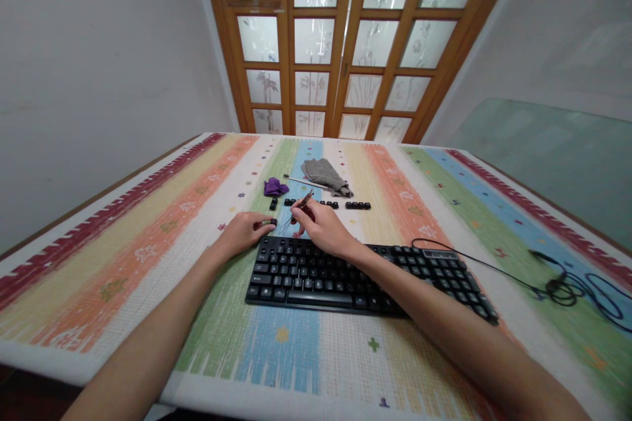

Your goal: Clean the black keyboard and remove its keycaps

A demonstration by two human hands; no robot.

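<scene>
My left hand (241, 232) rests on the tablecloth just beyond the keyboard's far left corner. Its thumb and fingers pinch a small black keycap (273, 222). In my right hand (320, 223) is a slim dark-handled tool (307, 199) with thin, wire-like prongs pointing down toward that keycap; its exact kind is hard to make out. The black keyboard (316, 299) lies below both hands, and my right forearm crosses over it. Beyond the hands, loose black keycaps (358, 205) stand in a row, partly hidden by my right hand. Another pair of keycaps (273, 203) sits at the row's left.
A crumpled purple cloth (275, 187) and a grey cloth (326, 175) lie past the keycaps. Between them is a thin stick with a dark tip (301, 180). The keyboard's black cable (560, 289) coils at the right on the striped tablecloth (162, 256).
</scene>
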